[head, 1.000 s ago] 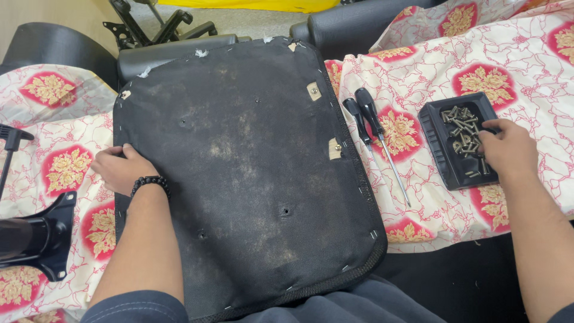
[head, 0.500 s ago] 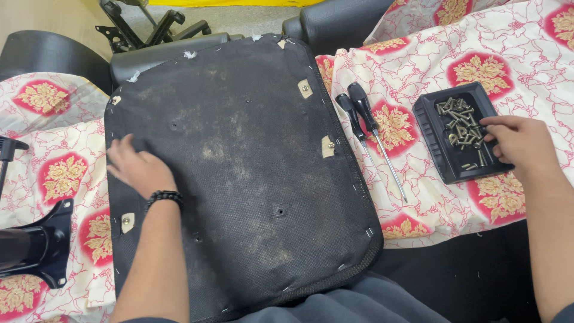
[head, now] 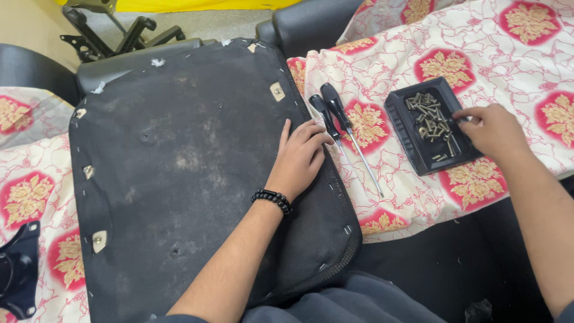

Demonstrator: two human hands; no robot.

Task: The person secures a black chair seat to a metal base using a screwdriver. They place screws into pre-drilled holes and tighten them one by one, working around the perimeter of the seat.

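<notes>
So, closest to the camera is the big upside-down seat cushion base [head: 191,173], a dark fabric-covered panel lying flat across the person's lap and the patterned cloth [head: 508,48], with staples round the rim, a few pale metal tabs and some small holes in the underside. It looks stiff and fairly hefty to me, board under the fabric, so I'd guess it won't flop but is awkward one-handed; the edges look like the place to grab, not the dusty middle. The left hand [head: 299,158] lies palm-down on the seat base's right edge, fingers loosely together and stretched toward two black-handled screwdrivers [head: 338,119] just right of the seat base, fingertips about touching the nearer handle. Further right of the seat base sits a black tray [head: 397,110] of brass-coloured screws [head: 427,113]. The right hand [head: 487,128] is over its far side, thumb and forefinger pinched on what looks like one screw. Those are tiny, hard and probably slippery, so fingertip pinching only. Beyond the seat base's top edge there's a black chair frame [head: 119,36] on the floor.
</notes>
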